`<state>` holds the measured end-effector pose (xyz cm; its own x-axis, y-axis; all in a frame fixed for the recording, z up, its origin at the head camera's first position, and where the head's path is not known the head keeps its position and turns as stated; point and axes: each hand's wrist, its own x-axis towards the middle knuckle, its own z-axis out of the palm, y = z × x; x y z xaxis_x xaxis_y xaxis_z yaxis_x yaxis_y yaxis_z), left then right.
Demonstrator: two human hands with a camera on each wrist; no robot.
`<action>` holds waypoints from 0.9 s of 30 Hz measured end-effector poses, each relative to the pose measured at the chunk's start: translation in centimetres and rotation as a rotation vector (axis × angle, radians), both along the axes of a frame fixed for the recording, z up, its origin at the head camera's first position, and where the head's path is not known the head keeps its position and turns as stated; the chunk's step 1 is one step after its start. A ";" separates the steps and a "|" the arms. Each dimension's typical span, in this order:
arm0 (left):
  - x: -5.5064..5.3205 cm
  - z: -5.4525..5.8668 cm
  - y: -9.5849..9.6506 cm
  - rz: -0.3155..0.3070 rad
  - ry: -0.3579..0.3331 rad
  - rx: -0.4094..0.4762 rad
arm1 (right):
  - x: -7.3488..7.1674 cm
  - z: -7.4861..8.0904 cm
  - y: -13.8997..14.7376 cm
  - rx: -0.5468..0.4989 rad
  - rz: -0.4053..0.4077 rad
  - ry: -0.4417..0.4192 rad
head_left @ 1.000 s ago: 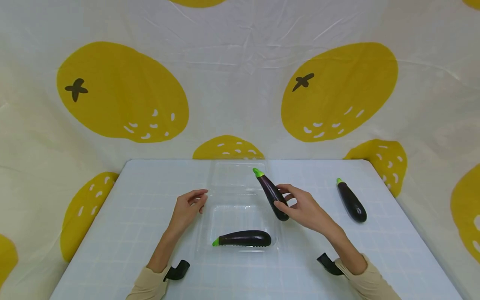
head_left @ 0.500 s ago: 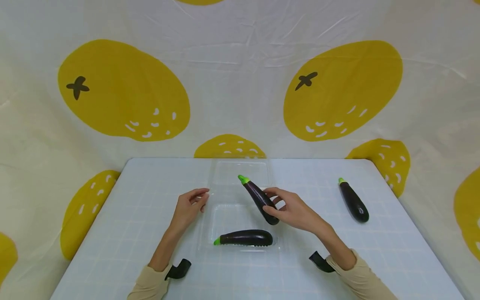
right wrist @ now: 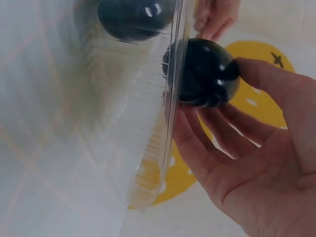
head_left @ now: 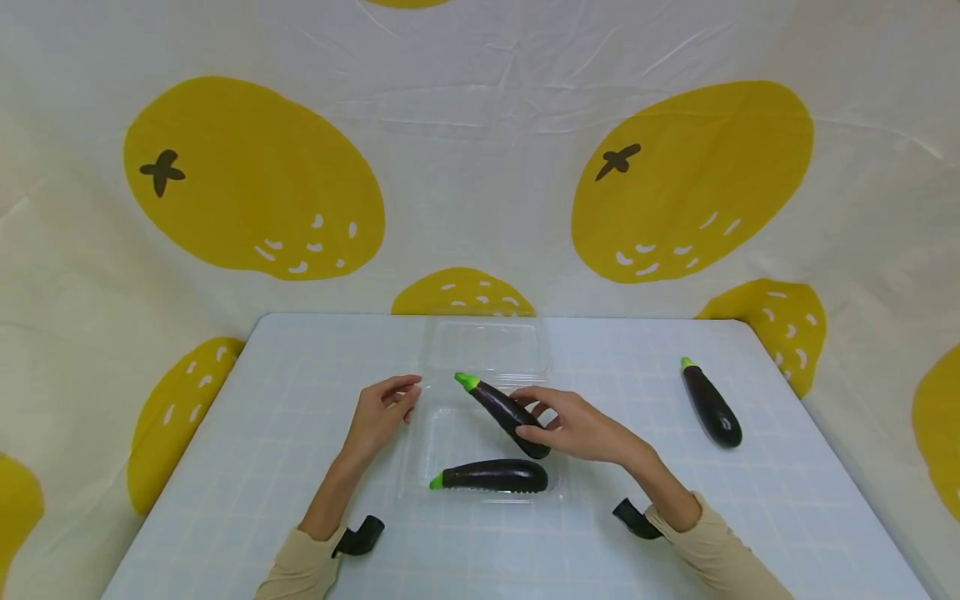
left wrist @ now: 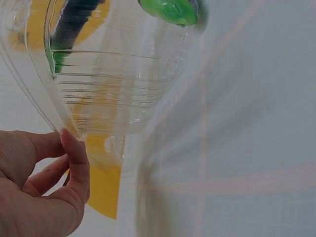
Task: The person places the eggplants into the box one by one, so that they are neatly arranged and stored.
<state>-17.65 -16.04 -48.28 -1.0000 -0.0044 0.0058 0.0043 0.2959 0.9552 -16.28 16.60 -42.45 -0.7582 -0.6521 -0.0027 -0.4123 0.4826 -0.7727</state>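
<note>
Your left hand (head_left: 382,412) is leftmost over the pale, checked bench (head_left: 225,467); its grip pinches the left rim of a clear, ribbed plastic container (head_left: 444,433). Inside, along the near side: a glossy blackish-purple eggplant with green stem end (head_left: 495,476), lying crosswise, stem left. Above the container: a second, slanted blackish-purple eggplant (head_left: 497,407), its thick end pinched between your right hand's (head_left: 583,429) thumb and fingers. Well apart, farther right: a third blackish-purple eggplant (head_left: 712,405), flat on the bench.

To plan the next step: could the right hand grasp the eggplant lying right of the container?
Probably not yet: the right hand holds another eggplant, though nothing visible blocks the rightmost eggplant.
</note>
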 end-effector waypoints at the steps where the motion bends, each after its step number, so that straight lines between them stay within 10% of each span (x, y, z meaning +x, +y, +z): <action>1: 0.0 0.0 0.0 0.002 -0.001 0.001 | -0.1 -0.1 0.0 -0.002 0.019 -0.003; 27: 0.2 0.1 0.0 -0.002 0.003 0.019 | -1.2 -0.3 -1.2 0.189 0.258 0.041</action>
<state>-17.49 -16.05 -48.17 -1.0000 -0.0025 0.0091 0.0081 0.2780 0.9606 -17.46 15.44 -42.78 -0.5700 -0.8135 -0.1151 -0.5687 0.4918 -0.6593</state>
